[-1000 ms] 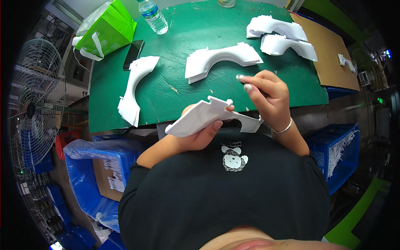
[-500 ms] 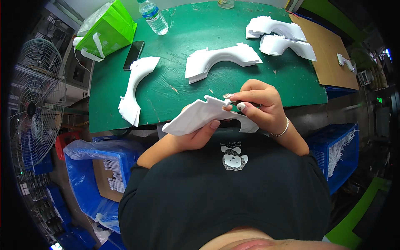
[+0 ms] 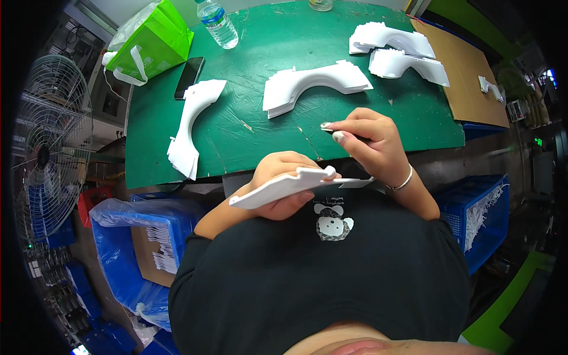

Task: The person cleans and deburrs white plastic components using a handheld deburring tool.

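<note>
Head view: the left hand [image 3: 277,165] holds a white curved part [image 3: 278,190], fingers behind and above, thumb along the near face. Part is up off the table, in front of the dark shirt [image 3: 319,278], seen nearly edge-on; its right end runs out below the right hand [image 3: 378,142]. Contact there: cannot tell.

Right hand: thumb and forefinger pinched on a slim dark object [image 3: 362,140], mostly hidden by the fingers; kind unclear. Fingertips stand apart from the part, just beyond its notched edge. Bracelet [image 3: 403,180] on the right wrist.

Green table [image 3: 254,148] beyond: one stack of similar white parts at left [image 3: 189,124], another at centre [image 3: 316,83], two close together at far right, beside a cardboard sheet [image 3: 464,77] bearing a small white piece [image 3: 491,89]. Far left: phone [image 3: 190,77], water bottle [image 3: 219,25], bright green bag [image 3: 163,47].

Below table, left: blue crate [image 3: 118,260], plastic-lined, white pieces inside. Right: another blue crate [image 3: 452,222].
</note>
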`<state>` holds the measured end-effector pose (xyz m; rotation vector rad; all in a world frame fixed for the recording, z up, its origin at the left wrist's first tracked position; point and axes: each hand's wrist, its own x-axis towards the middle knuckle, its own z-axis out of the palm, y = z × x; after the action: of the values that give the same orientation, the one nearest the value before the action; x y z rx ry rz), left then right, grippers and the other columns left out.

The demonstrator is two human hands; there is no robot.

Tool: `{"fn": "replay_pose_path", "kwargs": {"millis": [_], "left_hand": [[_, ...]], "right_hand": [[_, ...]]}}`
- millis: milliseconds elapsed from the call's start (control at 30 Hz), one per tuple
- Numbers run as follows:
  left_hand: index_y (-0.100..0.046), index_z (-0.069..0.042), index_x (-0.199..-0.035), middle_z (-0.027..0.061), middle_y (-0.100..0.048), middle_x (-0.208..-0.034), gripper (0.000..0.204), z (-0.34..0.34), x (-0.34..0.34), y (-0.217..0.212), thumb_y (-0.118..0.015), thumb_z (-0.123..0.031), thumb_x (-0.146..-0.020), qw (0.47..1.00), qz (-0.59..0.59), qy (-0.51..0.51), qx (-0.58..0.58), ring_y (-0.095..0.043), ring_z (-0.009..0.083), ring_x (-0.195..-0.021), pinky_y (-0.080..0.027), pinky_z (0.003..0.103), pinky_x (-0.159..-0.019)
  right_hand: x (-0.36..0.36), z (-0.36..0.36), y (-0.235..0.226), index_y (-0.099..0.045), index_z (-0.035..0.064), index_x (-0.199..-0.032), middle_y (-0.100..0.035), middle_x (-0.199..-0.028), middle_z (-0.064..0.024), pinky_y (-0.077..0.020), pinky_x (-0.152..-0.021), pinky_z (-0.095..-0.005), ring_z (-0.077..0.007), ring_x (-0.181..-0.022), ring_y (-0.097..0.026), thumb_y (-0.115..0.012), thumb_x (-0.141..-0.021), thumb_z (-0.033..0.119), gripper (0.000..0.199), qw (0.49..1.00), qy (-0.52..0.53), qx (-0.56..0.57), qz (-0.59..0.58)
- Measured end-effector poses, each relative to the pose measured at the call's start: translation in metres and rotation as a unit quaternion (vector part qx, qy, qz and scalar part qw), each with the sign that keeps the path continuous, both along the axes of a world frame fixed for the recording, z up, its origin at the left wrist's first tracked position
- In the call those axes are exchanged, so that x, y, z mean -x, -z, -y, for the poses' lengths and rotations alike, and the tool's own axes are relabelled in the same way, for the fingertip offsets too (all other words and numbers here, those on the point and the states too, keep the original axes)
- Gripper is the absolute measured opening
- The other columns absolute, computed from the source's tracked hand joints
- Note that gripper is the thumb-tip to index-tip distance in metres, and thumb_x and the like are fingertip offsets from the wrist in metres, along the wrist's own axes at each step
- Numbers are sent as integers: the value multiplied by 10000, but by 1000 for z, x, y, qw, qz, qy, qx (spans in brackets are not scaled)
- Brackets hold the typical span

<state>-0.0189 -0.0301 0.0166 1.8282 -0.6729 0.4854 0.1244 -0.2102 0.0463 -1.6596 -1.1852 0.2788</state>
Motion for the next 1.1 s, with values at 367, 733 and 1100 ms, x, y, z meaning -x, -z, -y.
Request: {"fn": "replay_pose_path", "kwargs": {"millis": [367,733,1100], "left_hand": [[-661,-47,-1111,107,-694,-1016,262,2,5,8,-549,-111,-882,988,-106,-16,109,-663,298,-923,-518,352,-804],[-618,34,-1149,148,-646,-1062,288,-8,9,4,-515,-130,-936,993,-121,6,10,-630,221,-982,-499,320,-840],[-643,-1,-1048,119,-698,-946,202,-4,-7,-1,-601,-83,-869,999,52,7,-6,-681,264,-813,-537,338,-712]], "right_hand": [[-2,5,4,-727,8,-1002,-624,-783,-86,-418,-592,-257,-140,-682,-560,-625,-808,53,224,972,-171,-82,-138],[2,3,4,-729,18,-1004,-615,-773,-79,-411,-576,-262,-140,-669,-552,-647,-817,63,210,975,-167,-81,-121],[-5,-4,15,-733,6,-970,-607,-741,-61,-409,-590,-263,-125,-650,-521,-615,-845,69,184,995,-62,54,-52]]}}
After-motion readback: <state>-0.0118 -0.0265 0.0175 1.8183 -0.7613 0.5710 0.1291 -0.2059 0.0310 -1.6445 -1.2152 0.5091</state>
